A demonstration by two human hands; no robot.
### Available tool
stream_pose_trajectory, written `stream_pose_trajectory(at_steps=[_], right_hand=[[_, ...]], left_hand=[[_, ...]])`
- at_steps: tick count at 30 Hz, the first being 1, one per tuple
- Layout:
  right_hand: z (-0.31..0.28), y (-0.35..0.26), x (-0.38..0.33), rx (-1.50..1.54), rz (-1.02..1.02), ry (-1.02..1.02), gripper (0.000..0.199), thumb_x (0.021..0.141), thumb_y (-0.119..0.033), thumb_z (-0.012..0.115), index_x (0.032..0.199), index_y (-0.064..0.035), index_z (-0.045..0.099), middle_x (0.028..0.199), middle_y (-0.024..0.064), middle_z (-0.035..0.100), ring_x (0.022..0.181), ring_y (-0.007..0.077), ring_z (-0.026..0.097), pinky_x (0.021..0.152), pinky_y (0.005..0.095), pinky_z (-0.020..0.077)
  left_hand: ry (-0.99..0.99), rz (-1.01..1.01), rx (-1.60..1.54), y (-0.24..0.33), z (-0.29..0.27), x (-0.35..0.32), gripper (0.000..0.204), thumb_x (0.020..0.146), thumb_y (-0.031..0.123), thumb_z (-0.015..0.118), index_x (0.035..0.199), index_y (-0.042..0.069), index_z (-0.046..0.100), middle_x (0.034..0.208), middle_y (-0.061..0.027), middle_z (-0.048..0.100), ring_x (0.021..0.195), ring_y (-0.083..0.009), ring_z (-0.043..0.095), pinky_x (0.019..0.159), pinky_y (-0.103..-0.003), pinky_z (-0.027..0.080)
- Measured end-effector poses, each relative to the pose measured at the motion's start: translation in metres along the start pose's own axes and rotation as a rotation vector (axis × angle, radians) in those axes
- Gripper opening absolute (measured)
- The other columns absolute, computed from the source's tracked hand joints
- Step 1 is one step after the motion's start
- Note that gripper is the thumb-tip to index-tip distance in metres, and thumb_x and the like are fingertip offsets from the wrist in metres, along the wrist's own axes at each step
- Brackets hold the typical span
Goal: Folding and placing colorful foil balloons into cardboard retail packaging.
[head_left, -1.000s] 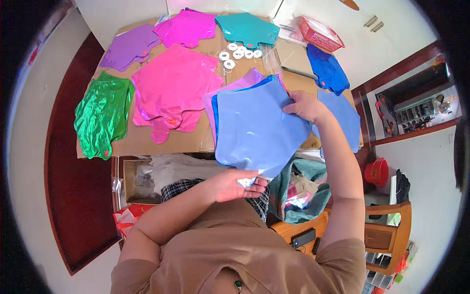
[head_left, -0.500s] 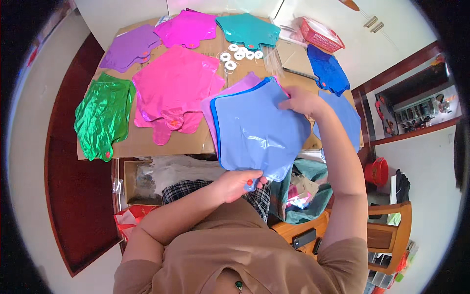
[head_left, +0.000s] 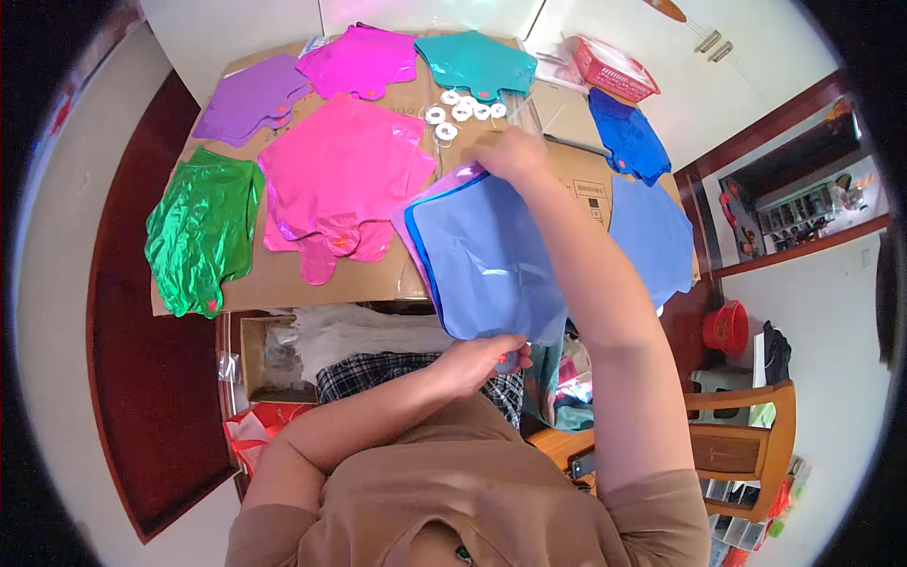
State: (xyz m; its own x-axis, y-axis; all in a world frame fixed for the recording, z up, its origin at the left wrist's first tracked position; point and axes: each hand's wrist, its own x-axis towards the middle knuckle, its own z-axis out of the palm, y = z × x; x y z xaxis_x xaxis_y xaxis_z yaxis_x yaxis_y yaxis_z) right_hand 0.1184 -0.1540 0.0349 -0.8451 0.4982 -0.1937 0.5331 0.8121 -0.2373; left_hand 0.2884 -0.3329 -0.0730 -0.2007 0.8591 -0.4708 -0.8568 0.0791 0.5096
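Observation:
A stack of flat, uninflated foil balloons (head_left: 491, 255) hangs in front of me at the table's near edge. The top one is light blue, with a darker blue and a pinkish purple edge showing beneath. My left hand (head_left: 487, 364) is closed around the necks at the stack's lower end, where a small red mark shows. At the stack's far corner is my right hand (head_left: 510, 156), slightly blurred, its fingers mostly hidden. Several white ribbon rolls (head_left: 462, 111) lie just beyond it.
Cardboard (head_left: 378, 289) covers the table. Around it lie piles of flat balloons: green (head_left: 203, 231), pink (head_left: 345, 170), purple (head_left: 250, 99), magenta (head_left: 359, 59), teal (head_left: 475, 64), dark blue (head_left: 628, 137) and light blue (head_left: 652, 236). A red basket (head_left: 612, 71) stands at the back right; a wooden chair (head_left: 732, 449) is beside me.
My right hand has moved left and away from me, from the stack's right corner to its far corner. The stack has tilted and shifted slightly; my left hand still grips the necks.

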Motion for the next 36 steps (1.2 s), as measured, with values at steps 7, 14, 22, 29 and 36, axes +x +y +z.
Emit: stream_pose_trajectory(at_steps=[7,14,22,29,36], right_hand=[[-0.008,-0.004,-0.003,-0.005,0.076,-0.012,0.057,0.069,-0.048,0.067,0.107,-0.005,0.067,0.114,0.0167,0.063,0.107,0.0285,0.06,0.09,0.0359,0.0476],[-0.006,0.016,0.014,0.124,0.012,-0.077,0.045,0.074,-0.039,0.062,0.101,-0.0042,0.069,0.116,0.0179,0.062,0.108,0.0303,0.06,0.091,0.0375,0.047],[0.005,0.031,0.022,0.072,0.037,0.036,0.043,0.077,-0.033,0.059,0.104,0.0002,0.066,0.116,0.0214,0.06,0.107,0.0327,0.06,0.09,0.0381,0.0476],[0.0,0.034,0.017,0.086,0.021,0.02,0.044,0.075,-0.03,0.061,0.105,0.0025,0.065,0.112,0.0242,0.061,0.106,0.0339,0.06,0.09,0.0388,0.0476],[-0.008,0.055,0.029,0.192,-0.009,-0.137,0.042,0.076,-0.031,0.064,0.104,0.0011,0.066,0.099,0.0187,0.065,0.091,0.0289,0.063,0.083,0.036,0.0484]], left_hand=[[-0.023,0.009,-0.082,0.002,0.007,-0.003,0.023,0.093,0.02,0.054,0.098,-0.002,0.06,0.093,-0.0076,0.061,0.087,-0.0169,0.059,0.079,-0.029,0.046],[-0.043,-0.021,-0.089,0.016,0.014,-0.011,0.023,0.092,0.022,0.057,0.099,0.0,0.061,0.094,-0.0063,0.062,0.087,-0.0155,0.058,0.08,-0.029,0.046],[-0.022,-0.05,-0.079,0.007,0.007,-0.001,0.023,0.09,0.025,0.061,0.098,0.004,0.062,0.09,-0.0033,0.062,0.086,-0.0138,0.058,0.078,-0.029,0.046],[-0.037,-0.023,-0.067,0.007,0.009,-0.003,0.027,0.088,0.027,0.064,0.102,0.004,0.061,0.095,-0.0056,0.062,0.088,-0.0161,0.059,0.077,-0.028,0.046],[-0.031,-0.025,-0.079,0.014,0.015,-0.006,0.026,0.088,0.027,0.063,0.101,0.005,0.061,0.093,-0.0057,0.063,0.085,-0.0156,0.059,0.076,-0.029,0.046]])
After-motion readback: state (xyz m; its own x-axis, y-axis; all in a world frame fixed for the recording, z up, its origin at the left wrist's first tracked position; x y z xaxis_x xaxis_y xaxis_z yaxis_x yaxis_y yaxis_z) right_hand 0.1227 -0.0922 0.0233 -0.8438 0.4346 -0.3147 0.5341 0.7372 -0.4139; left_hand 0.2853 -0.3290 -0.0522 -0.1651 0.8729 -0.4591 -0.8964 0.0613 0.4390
